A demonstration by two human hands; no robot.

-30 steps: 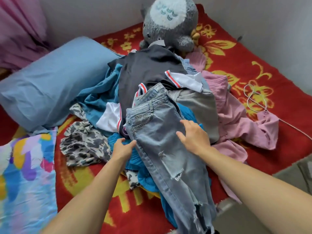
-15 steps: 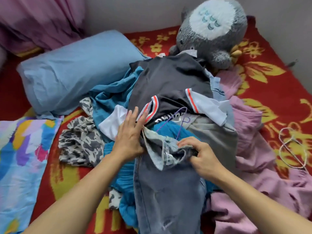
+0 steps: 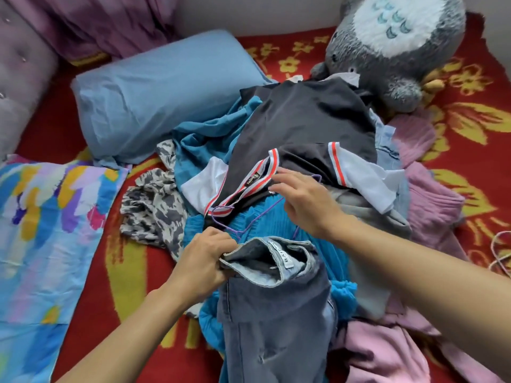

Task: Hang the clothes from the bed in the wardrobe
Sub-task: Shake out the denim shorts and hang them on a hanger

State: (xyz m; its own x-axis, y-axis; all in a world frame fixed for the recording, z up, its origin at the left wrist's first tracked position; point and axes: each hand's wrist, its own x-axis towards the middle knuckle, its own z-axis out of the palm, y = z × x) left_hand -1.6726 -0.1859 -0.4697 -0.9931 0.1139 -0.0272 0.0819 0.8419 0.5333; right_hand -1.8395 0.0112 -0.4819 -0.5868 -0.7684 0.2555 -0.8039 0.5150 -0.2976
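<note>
Low in the centre of the frame, the faded blue-grey jeans (image 3: 276,327) lay on the clothes pile, waistband folded open with its label showing and a small rip on the leg. The waistband's left edge sat in the left hand (image 3: 203,258), whose curled fingers gripped the denim. Just above, the right hand (image 3: 302,200) hovered over a thin purple hanger (image 3: 258,218), its fingers loosely spread and holding nothing.

Bare red bedspread (image 3: 94,322) lies open at 8 o'clock of the clothes pile (image 3: 298,128), between it and the patterned quilt (image 3: 41,230). The blue pillow (image 3: 166,98) blocks 10 o'clock. The plush toy (image 3: 401,51) touches the pile at 1 o'clock.
</note>
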